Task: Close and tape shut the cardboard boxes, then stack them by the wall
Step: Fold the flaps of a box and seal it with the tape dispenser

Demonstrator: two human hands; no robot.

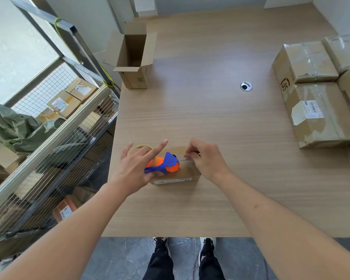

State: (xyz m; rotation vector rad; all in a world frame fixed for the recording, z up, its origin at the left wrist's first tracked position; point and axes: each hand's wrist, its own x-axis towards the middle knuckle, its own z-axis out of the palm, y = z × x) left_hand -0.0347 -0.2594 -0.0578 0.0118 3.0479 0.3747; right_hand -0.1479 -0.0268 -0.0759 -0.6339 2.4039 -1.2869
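Observation:
A small closed cardboard box (187, 174) lies on the wooden table (220, 138) in front of me. A blue and orange tape dispenser (167, 164) rests on top of the box. My left hand (138, 166) holds the dispenser's handle from the left, with the index finger stretched out. My right hand (205, 158) pinches the end of the clear tape at the box's right top edge. An open, empty cardboard box (132, 59) stands upright at the table's far left. Several taped boxes (315, 93) are stacked at the right edge of the table.
A round cable hole (246, 86) sits in the table's middle right. A metal wire cart (49, 138) with parcels and a green bag stands to the left of the table. My feet show below the table's near edge.

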